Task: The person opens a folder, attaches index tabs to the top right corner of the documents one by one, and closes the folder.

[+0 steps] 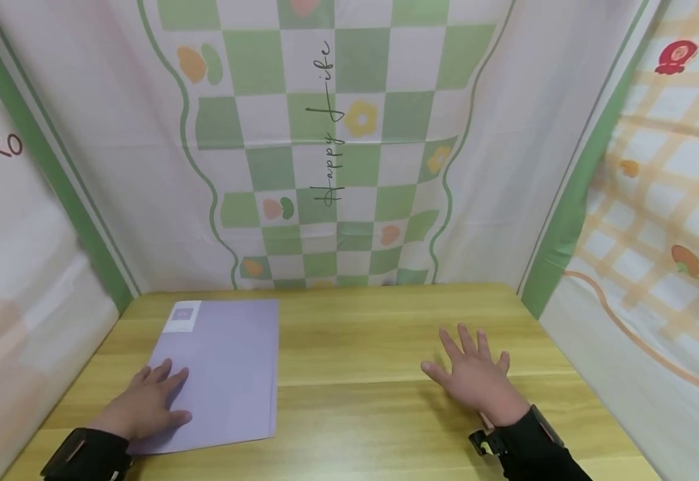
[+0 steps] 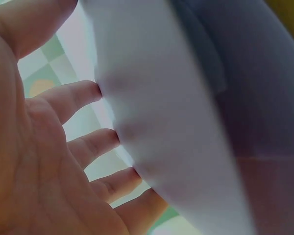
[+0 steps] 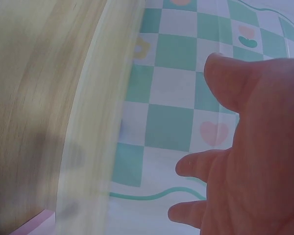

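Note:
A lilac folder (image 1: 229, 374) with a white label (image 1: 182, 316) at its top left corner lies on the left part of the wooden table. Over its lower left edge rests my left hand (image 1: 148, 404), fingers spread. In the left wrist view, the fingertips (image 2: 94, 90) of that hand touch the folder's pale surface (image 2: 152, 107). My right hand (image 1: 472, 377) is held above the right side of the table, palm down with fingers apart and nothing in it. Its thumb and some fingers show in the right wrist view, in front of the checked cloth.
The wooden table (image 1: 355, 414) ends at a hanging cloth (image 1: 361, 60) with green checks. Patterned cloths also hang at the left (image 1: 19, 254) and right (image 1: 644, 220). A small pink-edged corner (image 3: 39, 224) shows at the bottom left of the right wrist view.

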The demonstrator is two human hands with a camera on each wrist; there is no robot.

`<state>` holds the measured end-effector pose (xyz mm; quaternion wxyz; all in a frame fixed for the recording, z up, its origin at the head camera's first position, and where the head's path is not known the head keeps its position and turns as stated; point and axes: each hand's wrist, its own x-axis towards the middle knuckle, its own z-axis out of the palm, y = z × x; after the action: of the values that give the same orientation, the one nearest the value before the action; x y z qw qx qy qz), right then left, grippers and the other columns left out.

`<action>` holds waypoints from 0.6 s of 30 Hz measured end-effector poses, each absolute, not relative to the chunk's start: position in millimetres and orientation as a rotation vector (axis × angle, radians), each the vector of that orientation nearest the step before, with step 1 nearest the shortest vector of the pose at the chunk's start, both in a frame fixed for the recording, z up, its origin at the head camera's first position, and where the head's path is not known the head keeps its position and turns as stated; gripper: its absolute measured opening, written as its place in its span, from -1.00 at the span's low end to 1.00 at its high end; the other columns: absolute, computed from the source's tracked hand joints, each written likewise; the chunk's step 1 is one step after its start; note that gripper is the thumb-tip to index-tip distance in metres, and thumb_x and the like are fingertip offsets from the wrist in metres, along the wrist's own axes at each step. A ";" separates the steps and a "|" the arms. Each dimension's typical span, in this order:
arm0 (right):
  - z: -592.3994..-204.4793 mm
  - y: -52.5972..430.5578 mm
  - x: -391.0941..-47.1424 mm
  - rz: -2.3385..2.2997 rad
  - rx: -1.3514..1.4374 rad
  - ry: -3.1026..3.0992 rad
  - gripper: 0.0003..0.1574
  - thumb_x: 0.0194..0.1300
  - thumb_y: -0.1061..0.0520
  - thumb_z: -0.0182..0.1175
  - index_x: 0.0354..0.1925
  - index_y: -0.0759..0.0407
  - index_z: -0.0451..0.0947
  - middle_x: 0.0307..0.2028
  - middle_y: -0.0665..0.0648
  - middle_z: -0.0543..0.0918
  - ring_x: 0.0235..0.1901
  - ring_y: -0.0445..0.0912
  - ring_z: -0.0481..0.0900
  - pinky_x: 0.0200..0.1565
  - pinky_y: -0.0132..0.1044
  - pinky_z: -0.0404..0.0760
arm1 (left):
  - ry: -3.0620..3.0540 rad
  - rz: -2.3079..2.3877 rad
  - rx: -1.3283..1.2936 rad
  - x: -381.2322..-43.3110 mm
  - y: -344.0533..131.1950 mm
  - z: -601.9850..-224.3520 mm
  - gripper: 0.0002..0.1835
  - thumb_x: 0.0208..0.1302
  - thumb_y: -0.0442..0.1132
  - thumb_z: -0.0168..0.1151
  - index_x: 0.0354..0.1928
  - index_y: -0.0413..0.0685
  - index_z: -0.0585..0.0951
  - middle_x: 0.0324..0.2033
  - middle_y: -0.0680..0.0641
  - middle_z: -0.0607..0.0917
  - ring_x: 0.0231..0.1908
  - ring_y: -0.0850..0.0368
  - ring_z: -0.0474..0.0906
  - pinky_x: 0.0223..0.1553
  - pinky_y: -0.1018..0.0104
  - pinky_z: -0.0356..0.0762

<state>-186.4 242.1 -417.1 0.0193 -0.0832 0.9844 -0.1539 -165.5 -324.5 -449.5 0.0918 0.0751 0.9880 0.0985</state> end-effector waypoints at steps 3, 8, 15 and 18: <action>-417.1 241.4 -185.4 -0.480 -0.251 3.050 0.18 0.33 -0.59 -0.14 0.55 0.17 0.04 0.49 0.48 -0.12 0.40 0.52 -0.34 0.04 0.64 -0.38 | 2.934 0.280 0.240 -164.0 -317.7 -449.4 -0.01 0.02 0.32 0.39 0.34 -0.27 0.45 0.34 -0.57 0.21 0.29 -0.69 -0.03 0.19 -0.51 -0.05; -416.5 241.2 -185.1 -0.474 -0.249 3.063 0.19 0.32 -0.61 -0.16 0.55 0.16 0.05 0.49 0.48 -0.11 0.40 0.52 -0.33 0.04 0.64 -0.37 | 2.942 0.263 0.293 -162.0 -301.9 -450.6 -0.02 0.03 0.35 0.37 0.34 -0.22 0.47 0.34 -0.52 0.25 0.28 -0.67 0.03 0.18 -0.51 0.01; -417.9 242.7 -183.7 -0.490 -0.245 3.052 0.17 0.34 -0.58 -0.12 0.54 0.17 0.06 0.48 0.49 -0.11 0.39 0.53 -0.32 0.02 0.65 -0.38 | 2.976 0.236 0.372 -157.0 -269.0 -456.3 -0.01 0.03 0.45 0.29 0.33 -0.16 0.50 0.35 -0.45 0.30 0.27 -0.65 0.10 0.14 -0.48 0.15; -419.3 244.3 -183.8 -0.484 -0.244 3.066 0.16 0.34 -0.57 -0.11 0.54 0.18 0.08 0.48 0.49 -0.09 0.39 0.53 -0.31 0.02 0.65 -0.38 | 2.985 0.222 0.402 -156.5 -252.1 -456.8 0.01 0.02 0.49 0.25 0.34 -0.13 0.50 0.35 -0.42 0.32 0.27 -0.64 0.13 0.12 -0.46 0.21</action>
<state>-183.8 244.3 -419.3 0.0141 -0.0784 0.9846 -0.1555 -156.5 -252.1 -456.8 0.0606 0.1329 0.9866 0.0734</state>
